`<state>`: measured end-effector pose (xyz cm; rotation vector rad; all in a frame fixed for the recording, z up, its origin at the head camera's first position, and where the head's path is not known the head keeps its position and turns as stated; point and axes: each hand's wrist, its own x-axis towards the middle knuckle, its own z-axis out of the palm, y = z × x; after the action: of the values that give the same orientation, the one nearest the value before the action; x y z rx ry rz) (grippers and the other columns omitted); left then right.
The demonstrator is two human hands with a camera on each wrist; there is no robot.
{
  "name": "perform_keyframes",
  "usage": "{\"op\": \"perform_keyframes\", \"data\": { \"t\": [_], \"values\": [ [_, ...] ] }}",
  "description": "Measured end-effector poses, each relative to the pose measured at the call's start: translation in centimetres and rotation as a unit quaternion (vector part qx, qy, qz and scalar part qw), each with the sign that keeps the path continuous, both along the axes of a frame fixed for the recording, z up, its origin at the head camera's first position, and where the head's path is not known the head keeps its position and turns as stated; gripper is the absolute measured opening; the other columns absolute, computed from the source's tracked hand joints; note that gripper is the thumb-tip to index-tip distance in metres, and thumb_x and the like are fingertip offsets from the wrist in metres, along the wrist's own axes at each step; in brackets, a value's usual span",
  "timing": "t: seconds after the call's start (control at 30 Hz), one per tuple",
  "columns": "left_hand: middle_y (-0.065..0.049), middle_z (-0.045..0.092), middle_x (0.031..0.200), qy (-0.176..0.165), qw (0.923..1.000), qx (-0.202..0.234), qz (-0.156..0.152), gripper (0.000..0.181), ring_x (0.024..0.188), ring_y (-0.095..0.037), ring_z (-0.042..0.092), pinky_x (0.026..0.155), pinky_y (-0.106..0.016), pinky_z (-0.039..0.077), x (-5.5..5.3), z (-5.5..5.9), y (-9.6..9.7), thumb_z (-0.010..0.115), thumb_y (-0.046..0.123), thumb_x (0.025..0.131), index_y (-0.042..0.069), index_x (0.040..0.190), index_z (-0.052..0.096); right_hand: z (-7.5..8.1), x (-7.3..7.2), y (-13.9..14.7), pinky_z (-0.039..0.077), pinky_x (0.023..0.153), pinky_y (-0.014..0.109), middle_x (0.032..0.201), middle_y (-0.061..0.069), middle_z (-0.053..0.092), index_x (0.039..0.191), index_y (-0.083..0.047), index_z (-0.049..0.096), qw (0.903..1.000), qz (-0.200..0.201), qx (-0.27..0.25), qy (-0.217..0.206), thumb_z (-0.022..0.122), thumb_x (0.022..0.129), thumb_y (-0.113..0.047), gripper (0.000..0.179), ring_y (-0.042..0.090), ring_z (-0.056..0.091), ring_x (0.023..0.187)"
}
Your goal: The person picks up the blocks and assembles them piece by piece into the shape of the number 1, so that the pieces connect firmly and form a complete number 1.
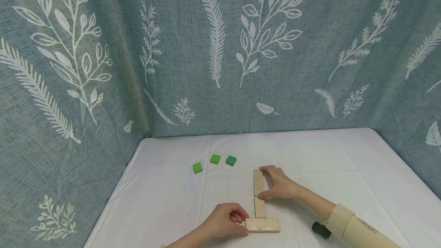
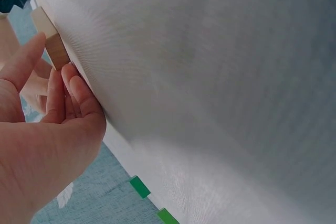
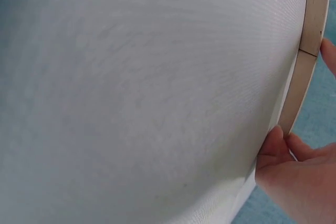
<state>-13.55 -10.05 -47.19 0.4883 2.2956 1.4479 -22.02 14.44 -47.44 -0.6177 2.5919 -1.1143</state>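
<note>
Three wooden blocks lie on the white tablecloth. A near block (image 1: 262,225) is set crosswise; a middle block (image 1: 260,207) and a far block (image 1: 258,182) run end to end away from it. My left hand (image 1: 223,220) pinches the left end of the near block between thumb and fingers. In the left wrist view that block (image 2: 51,39) shows its end face at the fingertips. My right hand (image 1: 280,185) grips the far block, fingers at its far end and thumb near the joint. The right wrist view shows fingertips against the end of this far block (image 3: 297,90).
Beyond the hands to the left lie two light green blocks (image 1: 197,168) (image 1: 215,159) and a darker green block (image 1: 231,160). A black cylindrical object (image 1: 321,230) sits beside the right forearm. A leaf-patterned curtain (image 1: 234,106) hangs around the table.
</note>
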Motion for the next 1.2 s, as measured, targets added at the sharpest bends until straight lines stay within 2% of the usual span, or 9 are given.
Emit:
{"op": "perform_keyframes", "data": {
  "t": [0.57, 1.2],
  "values": [
    [0.004, 0.061, 0.075, 0.003, 1.0, 0.008, -0.002, 0.025, 0.064, -0.003, 0.05, 0.062, -0.017, 0.042, -0.05, -0.09, -0.09, 0.085, 0.005, 0.07, 0.01, 0.088, 0.07, -0.29, -0.29, 0.16, 0.033, 0.098, 0.058, 0.137, 0.018, 0.046, 0.142, 0.003, 0.041, 0.9988, 0.034, -0.007, 0.035, 0.076, 0.084, -0.035, 0.078, 0.038, 0.037, 0.124],
    [0.004, 0.059, 0.073, -0.001, 0.9999, 0.01, 0.001, 0.025, 0.063, -0.003, 0.049, 0.061, -0.017, 0.041, -0.04, -0.19, -0.01, 0.085, 0.003, 0.069, 0.009, 0.088, 0.07, -0.06, -0.16, -0.3, 0.037, 0.095, 0.055, 0.132, 0.018, 0.049, 0.139, 0.002, 0.044, 0.9989, 0.017, -0.004, 0.044, 0.076, 0.084, -0.032, 0.072, 0.036, 0.041, 0.12]
  ]
}}
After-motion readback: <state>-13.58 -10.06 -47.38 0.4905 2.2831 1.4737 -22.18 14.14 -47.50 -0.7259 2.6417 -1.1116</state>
